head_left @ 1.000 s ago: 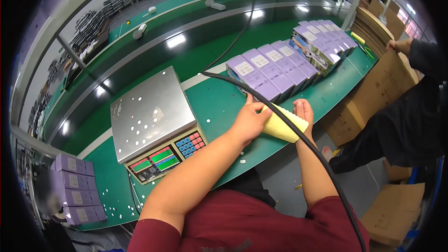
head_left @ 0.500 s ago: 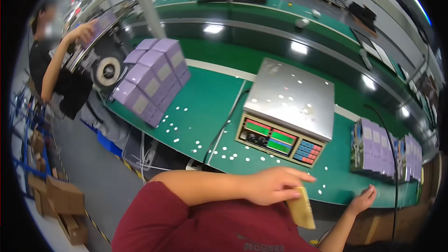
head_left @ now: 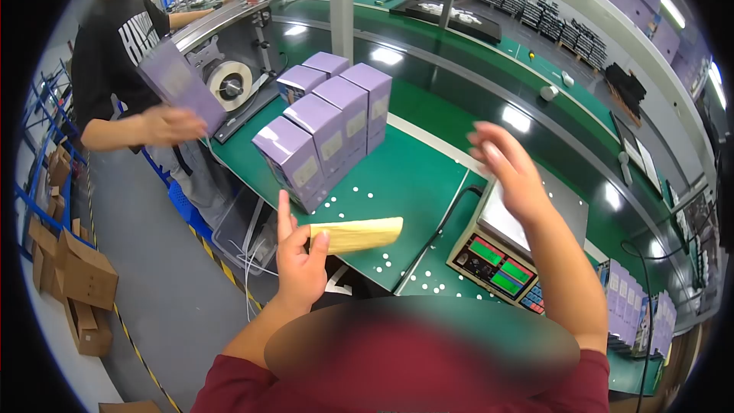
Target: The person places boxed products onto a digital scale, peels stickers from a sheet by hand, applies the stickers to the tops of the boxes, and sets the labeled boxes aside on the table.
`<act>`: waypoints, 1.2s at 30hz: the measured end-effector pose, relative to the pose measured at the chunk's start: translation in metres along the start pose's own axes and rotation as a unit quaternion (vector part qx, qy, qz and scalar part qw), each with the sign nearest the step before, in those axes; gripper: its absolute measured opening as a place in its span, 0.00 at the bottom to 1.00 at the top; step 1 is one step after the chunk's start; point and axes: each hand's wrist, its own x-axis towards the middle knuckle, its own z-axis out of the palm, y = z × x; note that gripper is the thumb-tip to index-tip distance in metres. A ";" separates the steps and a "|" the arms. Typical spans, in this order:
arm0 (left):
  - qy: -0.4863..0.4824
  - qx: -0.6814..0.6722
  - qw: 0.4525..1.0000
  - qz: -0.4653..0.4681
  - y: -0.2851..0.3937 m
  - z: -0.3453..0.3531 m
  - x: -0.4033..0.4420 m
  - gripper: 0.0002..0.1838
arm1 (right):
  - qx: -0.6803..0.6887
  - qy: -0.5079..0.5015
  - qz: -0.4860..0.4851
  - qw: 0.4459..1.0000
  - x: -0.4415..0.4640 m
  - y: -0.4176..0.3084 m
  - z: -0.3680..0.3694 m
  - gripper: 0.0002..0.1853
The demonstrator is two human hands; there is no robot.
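Observation:
My left hand (head_left: pixel 302 260) grips a flat yellow strip (head_left: pixel 358 235), pinched between thumb and fingers with the index finger pointing up. The strip lies nearly level, in front of the near side of some stacked purple boxes (head_left: pixel 329 130). Raised over the scale (head_left: pixel 501 260) is my right hand (head_left: pixel 511 168), its fingers loosely bent, apart and slightly blurred; I see nothing in it. Small white round dots (head_left: pixel 433 288) are scattered over the green table (head_left: pixel 413 176) between the boxes and the scale.
At the left, a co-worker (head_left: pixel 130 46) in a dark shirt holds a purple box (head_left: pixel 180 84) beside a machine with a tape roll (head_left: pixel 229 86). A post (head_left: pixel 342 8) rises behind the boxes. More purple boxes (head_left: pixel 627 298) stand at right. Cartons (head_left: pixel 84 268) lie on the floor.
My view has turned left. My left hand now has the yellow strip near the purple boxes; the right hand has risen over the scale. The co-worker's purple box is closer to the stack.

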 end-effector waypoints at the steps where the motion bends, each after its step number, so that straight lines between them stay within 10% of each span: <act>1: 0.014 -0.009 1.000 -0.007 -0.003 -0.003 0.004 0.08 | 0.004 0.000 0.026 1.000 0.040 0.013 0.014 0.28; 8: 0.037 -0.036 0.997 -0.056 -0.034 -0.009 0.037 0.09 | 0.103 0.004 0.131 0.986 0.186 0.066 0.118 0.36; 18: -0.011 -0.124 0.992 -0.030 -0.025 0.001 0.044 0.09 | 0.040 -0.068 0.062 0.995 0.132 0.036 0.071 0.34; 27: -0.300 -0.282 0.905 0.102 0.058 0.076 0.060 0.10 | -0.063 0.266 -0.206 0.940 -0.099 -0.050 -0.055 0.27; 36: -0.454 -0.321 0.830 0.052 0.073 0.205 0.072 0.12 | -0.195 0.452 -0.049 0.869 -0.199 -0.018 -0.137 0.24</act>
